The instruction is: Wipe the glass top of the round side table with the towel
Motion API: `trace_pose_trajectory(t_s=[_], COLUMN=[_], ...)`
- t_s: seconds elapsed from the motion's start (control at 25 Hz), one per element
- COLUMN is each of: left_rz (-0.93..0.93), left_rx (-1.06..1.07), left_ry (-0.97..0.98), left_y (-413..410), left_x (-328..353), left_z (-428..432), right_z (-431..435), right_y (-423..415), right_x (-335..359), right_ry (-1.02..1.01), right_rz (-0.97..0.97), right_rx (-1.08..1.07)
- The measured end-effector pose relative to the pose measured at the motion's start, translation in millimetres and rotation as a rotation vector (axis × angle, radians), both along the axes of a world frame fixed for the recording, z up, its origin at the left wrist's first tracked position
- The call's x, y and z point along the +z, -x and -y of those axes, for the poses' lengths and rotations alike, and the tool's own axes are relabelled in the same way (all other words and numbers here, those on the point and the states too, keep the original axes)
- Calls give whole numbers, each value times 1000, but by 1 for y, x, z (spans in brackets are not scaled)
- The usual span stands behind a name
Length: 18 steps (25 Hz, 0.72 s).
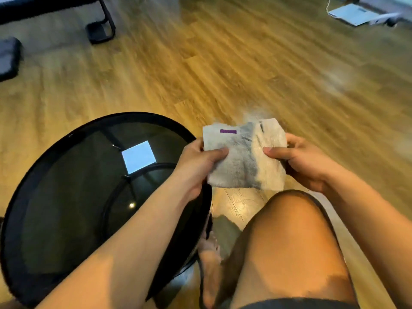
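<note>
A round side table with a dark glass top and black rim stands at the lower left; the glass reflects a bright square of light. A small grey-white towel with a purple tag is held in the air to the right of the table, above the floor and my knee. My left hand pinches its left edge, thumb on top. My right hand grips its right edge. The towel is folded and does not touch the glass. My left forearm crosses over the table's right side.
Wooden floor fills the view. My bare knee and a foot are at the bottom, beside the table's right rim. Black furniture legs stand at the far left, and a white box lies at the far right.
</note>
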<state>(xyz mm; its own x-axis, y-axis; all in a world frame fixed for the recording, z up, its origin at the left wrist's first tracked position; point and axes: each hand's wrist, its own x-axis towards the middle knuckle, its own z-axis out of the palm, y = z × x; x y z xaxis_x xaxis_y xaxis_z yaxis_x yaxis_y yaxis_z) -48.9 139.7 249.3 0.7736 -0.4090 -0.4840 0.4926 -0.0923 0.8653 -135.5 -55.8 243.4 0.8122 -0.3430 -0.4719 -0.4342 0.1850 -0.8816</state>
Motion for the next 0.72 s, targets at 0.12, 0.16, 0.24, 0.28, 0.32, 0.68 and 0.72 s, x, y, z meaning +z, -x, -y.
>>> trace_pose_trajectory(t_s=[0.12, 0.16, 0.24, 0.28, 0.32, 0.68, 0.72], left_rz=[195, 286, 434, 502, 584, 189, 235], left_rx=[-155, -267, -461, -526, -572, -708, -777], left_ry=[-81, -111, -219, -322, -447, -766, -860], left_y=[-20, -24, -30, -34, -38, -34, -30], left_x=[-29, -38, -58, -70, -81, -154, -161], left_z=[28, 36, 49, 56, 64, 94, 93], right_z=[36, 46, 63, 69, 73, 91, 90], right_y=[-6, -6, -8, -10, -13, -1, 5], right_x=[-24, -32, -48, -57, -67, -170, -186], right_ry=[130, 113, 216, 385, 587, 141, 110], right_rz=[17, 38, -12, -95, -184, -312, -435], right_rx=[-41, -17, 142, 259, 355, 77, 110])
